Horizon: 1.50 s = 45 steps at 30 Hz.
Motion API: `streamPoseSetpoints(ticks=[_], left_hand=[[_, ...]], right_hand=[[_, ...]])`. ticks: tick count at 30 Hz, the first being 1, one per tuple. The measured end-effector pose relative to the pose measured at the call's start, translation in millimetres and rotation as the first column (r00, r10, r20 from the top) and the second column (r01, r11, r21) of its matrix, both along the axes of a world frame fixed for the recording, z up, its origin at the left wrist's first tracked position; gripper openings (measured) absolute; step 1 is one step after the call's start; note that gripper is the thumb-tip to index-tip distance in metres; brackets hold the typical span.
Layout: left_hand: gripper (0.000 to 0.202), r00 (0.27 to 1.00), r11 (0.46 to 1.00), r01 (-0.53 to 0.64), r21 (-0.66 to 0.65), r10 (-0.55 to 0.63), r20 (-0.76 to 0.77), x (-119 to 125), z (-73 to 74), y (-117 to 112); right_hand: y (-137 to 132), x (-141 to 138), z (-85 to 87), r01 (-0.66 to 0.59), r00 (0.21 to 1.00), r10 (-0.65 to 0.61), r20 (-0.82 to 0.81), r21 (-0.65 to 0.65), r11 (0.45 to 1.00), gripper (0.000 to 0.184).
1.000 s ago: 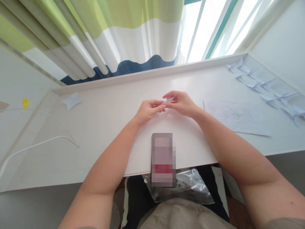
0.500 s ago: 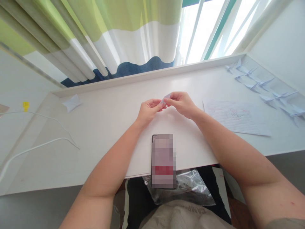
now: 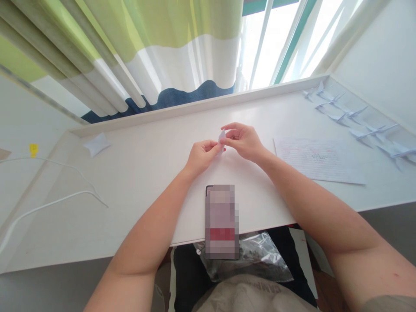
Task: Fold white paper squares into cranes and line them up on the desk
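A small folded piece of white paper (image 3: 222,136) is pinched between both hands, just above the middle of the white table (image 3: 136,173). My left hand (image 3: 200,157) grips its lower part with curled fingers. My right hand (image 3: 244,141) holds its upper edge between thumb and fingertips. The paper stands nearly upright, mostly hidden by the fingers. A phone (image 3: 222,221) lies in front of the hands, overhanging the table's near edge.
Several folded paper cranes (image 3: 351,115) lie in a row at the far right. A lined sheet with writing (image 3: 318,160) rests right of my right arm. A folded white paper (image 3: 96,143) lies far left, a white cable (image 3: 48,199) beside it. Curtain and window stand behind.
The small paper turned from lying flat between the fingers to standing nearly upright. Both hands stayed together and shifted slightly; the camera view drifted a little.
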<state>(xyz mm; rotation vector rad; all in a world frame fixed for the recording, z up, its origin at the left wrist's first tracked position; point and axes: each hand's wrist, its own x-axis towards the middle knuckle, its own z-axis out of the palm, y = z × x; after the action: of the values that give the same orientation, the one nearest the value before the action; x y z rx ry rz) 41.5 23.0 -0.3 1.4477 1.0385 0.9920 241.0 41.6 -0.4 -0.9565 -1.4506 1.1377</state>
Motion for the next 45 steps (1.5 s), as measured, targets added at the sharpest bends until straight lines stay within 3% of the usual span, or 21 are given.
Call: streamPoseSetpoints(ticks=[4,10,20,33,45], left_hand=[[0.046,0.998,0.998,0.058,-0.001,-0.058,-0.02,1,0.8,-1],[0.043,0.998,1.0,0.002,0.008,-0.002,0.061,7,2.0,-1],[0.043,0.996,0.999,0.019,-0.044,-0.015,0.093,4,0.1,1],[0.04,0.994,1.0,0.008,0.003,-0.009,0.106,2,-3.3,4],[0.053,0.983,0.991,0.133,0.013,-0.134,0.129,2,-8.1,4]], right_hand=[[-1,0,0.3,0.023,1.0,-0.022,0.017,-0.02,1.0,0.046],[-1,-4,-1.5,0.02,0.999,-0.02,-0.035,-0.018,1.0,0.049],[2,-3,-4.7,0.044,0.999,-0.045,0.015,0.094,0.995,0.043],[-2,-5,-3.6,0.013,1.0,-0.013,0.004,0.013,1.0,0.041],[-3,-5,-0.9,-0.038,0.994,0.037,-0.104,-0.007,0.999,0.046]])
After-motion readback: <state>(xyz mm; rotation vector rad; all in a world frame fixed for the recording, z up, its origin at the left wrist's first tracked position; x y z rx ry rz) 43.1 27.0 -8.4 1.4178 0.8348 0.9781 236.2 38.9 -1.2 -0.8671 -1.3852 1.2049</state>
